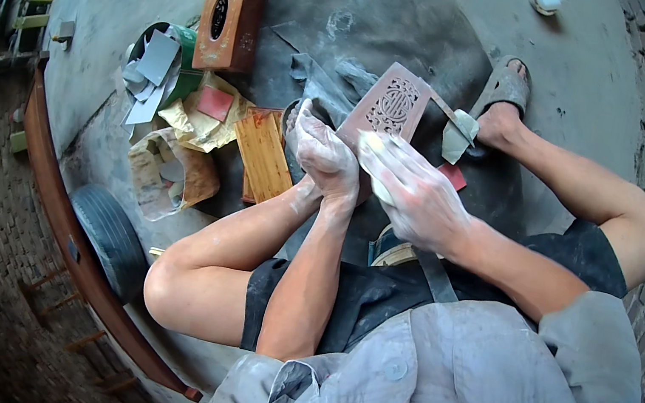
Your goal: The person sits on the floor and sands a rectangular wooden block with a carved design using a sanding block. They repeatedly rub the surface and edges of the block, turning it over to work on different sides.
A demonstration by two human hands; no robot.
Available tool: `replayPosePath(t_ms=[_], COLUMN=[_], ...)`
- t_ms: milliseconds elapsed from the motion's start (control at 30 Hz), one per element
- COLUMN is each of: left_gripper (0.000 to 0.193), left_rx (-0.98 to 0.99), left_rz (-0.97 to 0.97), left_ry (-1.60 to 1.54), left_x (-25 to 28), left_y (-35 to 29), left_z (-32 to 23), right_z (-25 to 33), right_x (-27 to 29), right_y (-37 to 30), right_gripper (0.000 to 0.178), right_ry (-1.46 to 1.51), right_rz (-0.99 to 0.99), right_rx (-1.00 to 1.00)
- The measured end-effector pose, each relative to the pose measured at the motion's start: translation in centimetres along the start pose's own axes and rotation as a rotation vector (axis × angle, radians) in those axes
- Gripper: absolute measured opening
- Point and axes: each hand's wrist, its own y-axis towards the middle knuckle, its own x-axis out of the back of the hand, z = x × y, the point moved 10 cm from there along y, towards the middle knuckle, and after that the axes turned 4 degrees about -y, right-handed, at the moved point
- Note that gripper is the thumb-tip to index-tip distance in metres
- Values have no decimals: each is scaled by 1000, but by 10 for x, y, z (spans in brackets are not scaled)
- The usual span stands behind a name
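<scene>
Clerk: Which large items are lying about?
Checker: One dark mat [358,1], spreading over the floor. One red-brown beam [67,230], running along the left. One tyre [107,237], lying just beside the beam.

Clerk: And the middling ones?
Checker: One orange-brown box [242,23], standing at the mat's left side and showing a dark oval opening. One green bin [190,62], holding pale offcuts [158,56]. One clear tub [155,194], sitting near the boards [263,155], which are lying left of the left hand.

Clerk: Where is the carved piece [390,110] resting?
Checker: Its support is staying hidden; it is slanting between the feet, showing a pierced round motif, with both hands meeting its near end.

Clerk: The hands?
Checker: Right hand [418,197], dusty: fingers are lying nearly straight and close together over the near edge, a pale pad [369,142] showing beneath; whether they are gripping it, one cannot tell. Left hand [329,155], dusty: fingers are bending beside the lower left corner; how far they are closing, or on what, one cannot tell.

Clerk: Smallest?
Checker: One red scrap [454,175], lying right of the right hand.
</scene>
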Motion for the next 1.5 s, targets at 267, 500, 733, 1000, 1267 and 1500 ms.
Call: replayPosePath(t_ms=[267,500,733,1000,1267,1500], left_gripper=[53,61,67,65,72,74], left_rx=[61,158,242,179,117,298], left_rz=[-146,-137,-134,-142,-86,-41], left_ry=[40,-36,-34,-10,-89,-123], left_x=[19,15,22,26,32,26], left_y=[-4,-13,-20,-15,-21,-24], left_z=[8,21,35,34,45,55], right_z=[1,-8,-71,-63,-19,4], right_x=[-1,-26,-57,-68,-51,-46], right_y=[5,22,36,44,39,22], right_gripper=[52,57,44,48,49,51], right_ry=[81,242,77,112,99,221], right_rz=[68,-12,104,224,140,-39], right_rx=[6,16,10,-32,204,136])
